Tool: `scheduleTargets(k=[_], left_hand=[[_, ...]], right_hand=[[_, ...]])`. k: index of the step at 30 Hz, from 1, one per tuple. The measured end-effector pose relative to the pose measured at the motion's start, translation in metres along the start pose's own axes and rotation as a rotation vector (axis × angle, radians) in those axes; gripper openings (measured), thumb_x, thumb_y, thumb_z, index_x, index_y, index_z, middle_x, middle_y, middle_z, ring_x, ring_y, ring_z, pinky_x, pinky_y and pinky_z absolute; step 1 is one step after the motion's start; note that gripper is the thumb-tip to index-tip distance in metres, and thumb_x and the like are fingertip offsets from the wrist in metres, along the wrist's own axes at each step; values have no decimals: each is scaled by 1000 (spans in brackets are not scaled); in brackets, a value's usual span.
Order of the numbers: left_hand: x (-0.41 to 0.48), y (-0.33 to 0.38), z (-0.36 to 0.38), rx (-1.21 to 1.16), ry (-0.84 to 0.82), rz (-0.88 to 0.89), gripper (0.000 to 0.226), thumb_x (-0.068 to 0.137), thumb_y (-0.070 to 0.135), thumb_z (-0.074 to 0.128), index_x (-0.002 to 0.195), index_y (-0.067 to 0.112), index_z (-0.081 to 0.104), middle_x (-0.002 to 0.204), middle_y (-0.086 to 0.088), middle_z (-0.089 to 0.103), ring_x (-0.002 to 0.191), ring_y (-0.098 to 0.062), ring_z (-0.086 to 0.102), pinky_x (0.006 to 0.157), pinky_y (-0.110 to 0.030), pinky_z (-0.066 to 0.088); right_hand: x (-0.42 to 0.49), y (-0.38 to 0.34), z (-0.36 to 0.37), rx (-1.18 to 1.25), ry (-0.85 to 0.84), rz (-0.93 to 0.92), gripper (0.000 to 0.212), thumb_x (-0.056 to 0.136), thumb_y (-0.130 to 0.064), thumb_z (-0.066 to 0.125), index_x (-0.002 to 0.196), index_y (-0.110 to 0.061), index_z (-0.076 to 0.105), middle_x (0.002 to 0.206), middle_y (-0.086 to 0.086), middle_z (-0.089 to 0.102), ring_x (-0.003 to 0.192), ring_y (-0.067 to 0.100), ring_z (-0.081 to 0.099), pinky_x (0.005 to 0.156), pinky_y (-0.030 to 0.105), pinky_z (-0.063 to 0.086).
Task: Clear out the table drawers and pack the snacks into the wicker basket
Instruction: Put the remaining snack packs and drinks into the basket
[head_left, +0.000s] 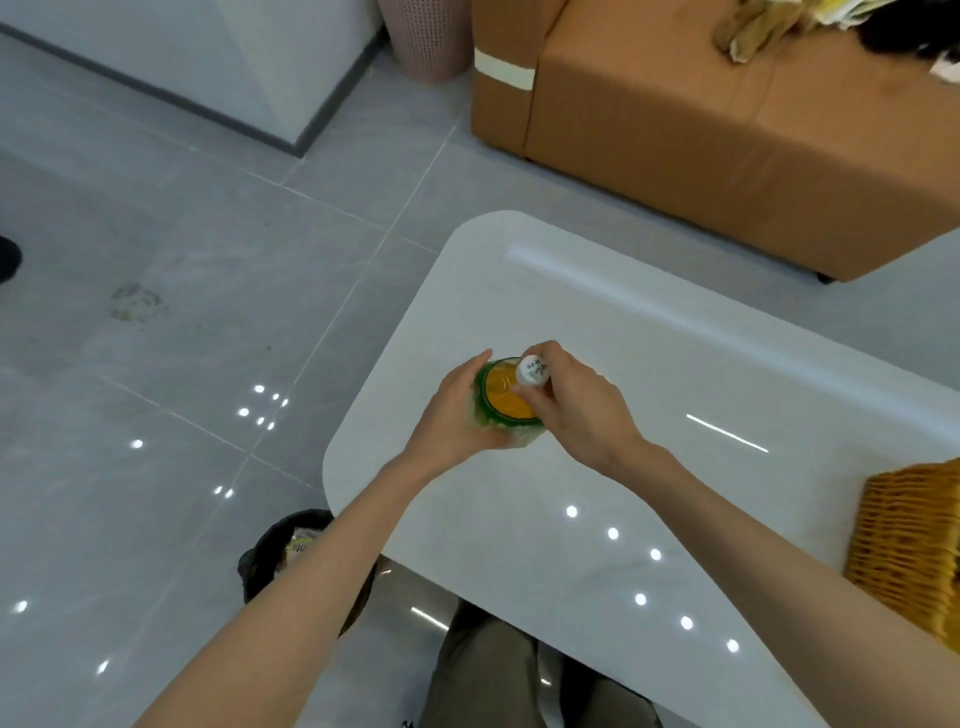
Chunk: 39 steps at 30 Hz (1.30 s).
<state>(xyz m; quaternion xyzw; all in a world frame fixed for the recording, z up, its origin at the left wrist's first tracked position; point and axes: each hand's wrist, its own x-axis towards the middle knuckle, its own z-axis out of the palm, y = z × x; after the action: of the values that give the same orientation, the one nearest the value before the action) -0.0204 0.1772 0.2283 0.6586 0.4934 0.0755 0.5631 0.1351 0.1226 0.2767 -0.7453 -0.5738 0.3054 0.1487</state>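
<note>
Grey tiled floor is seen across the left half, glossy, with ceiling lights mirrored in it. A white table with rounded corners is set diagonally from centre to lower right. A tan sofa is placed beyond its far edge, well apart from the hands. A wicker basket is set on the table at the right edge, partly cut off by the frame (contents not visible). A bin lined with a black bag is noted on the floor just beside the table's near-left corner, partly hidden by the left forearm. A pink perforated waste basket is seen at top, beside the sofa.

The left hand is wrapped round the side of a snack cup, green-rimmed with an orange lid, held over the table's left part, well apart from the wicker basket. The right hand is clenched round a small bottle with a white cap, held at the cup's far rim; contact between the two cannot be told.
</note>
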Motion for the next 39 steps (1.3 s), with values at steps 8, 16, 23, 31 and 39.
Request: scheduleTargets(k=[8,16,23,31,39], left_hand=[[-46,92,33,54,-39,171,72,64,24,88,117,41,43,103,32,49,96,8,50,78,-9,44],[-101,166,121,144,-24,332,74,59,29,90,121,40,51,108,23,58,104,-3,53,82,-21,51],[-167,221,227,136,17,393,66,60,25,90,111,43,52,102,27,58,99,1,54,76,-13,45],[-204,278,311,196,-77,492,68,59,24,90,115,39,54,102,25,60,99,1,55,78,-9,45],[-207,307,390,280,-264,575,66,62,24,89,118,32,56,111,14,62,106,-9,55,84,-20,50]], right_hand=[[-81,4,-81,64,151,-5,32,96,-41,50,122,-23,45,111,-6,60,90,16,58,74,31,50],[-192,58,-150,172,323,-19,26,95,-41,53,115,-26,48,103,-9,61,90,14,58,78,40,53],[-297,117,-200,265,406,-86,25,95,-38,54,114,-23,53,102,-9,60,91,12,57,78,39,53],[-388,170,-244,351,550,-53,20,94,-34,57,107,-19,55,96,-4,60,87,14,57,74,40,51],[-452,220,-256,415,689,116,21,94,-30,58,110,-17,56,97,-3,62,89,11,59,76,37,53]])
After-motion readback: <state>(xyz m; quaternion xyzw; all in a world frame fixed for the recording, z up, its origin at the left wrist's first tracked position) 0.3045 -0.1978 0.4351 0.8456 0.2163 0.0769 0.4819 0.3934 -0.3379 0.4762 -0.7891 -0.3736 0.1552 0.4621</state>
